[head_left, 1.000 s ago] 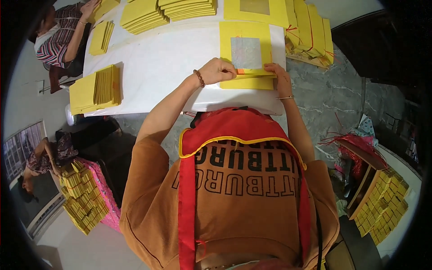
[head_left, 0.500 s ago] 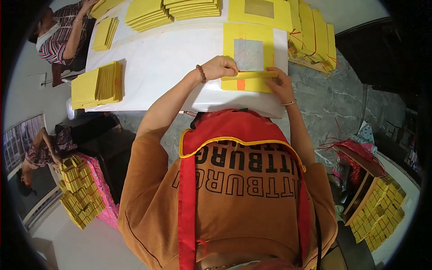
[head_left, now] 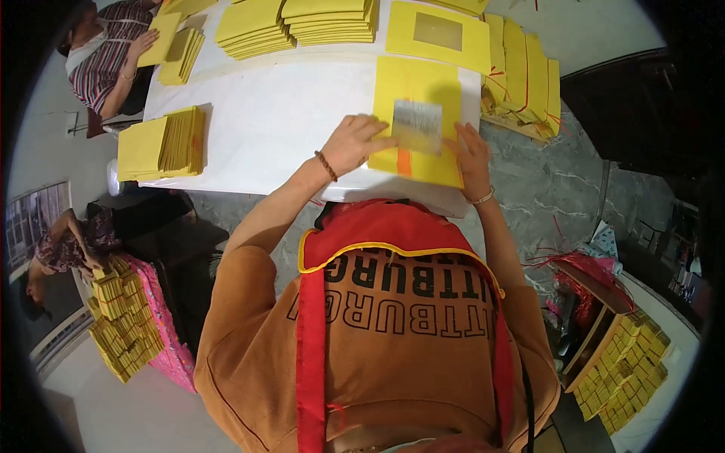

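Note:
A yellow paper sheet (head_left: 418, 81) with orange stripes lies flat near the table's right end, its lower edge close to my apron. A silvery square patch (head_left: 418, 121) marks its middle. My left hand (head_left: 358, 145) rests at the sheet's left edge, fingers stretched toward the patch and holding nothing. At the opposite edge, my right hand (head_left: 473, 157) is open, its fingers apart and touching the paper's side. Just beyond lies another yellow sheet (head_left: 468, 34) with a duller, gold-toned patch.
Yellow paper stacks stand at the white table's (head_left: 287, 106) far side, and another stack (head_left: 143, 151) is at its left end. Tied bundles (head_left: 529, 75) stand beyond the right edge. A co-worker's hand (head_left: 141, 47) holds yellow paper at far left; another person (head_left: 83, 245) is lower left.
The narrow strip my hands held across the sheet no longer shows; the sheet lies flat, nearer to me. My fingers have spread. The co-worker's hand now holds up yellow paper.

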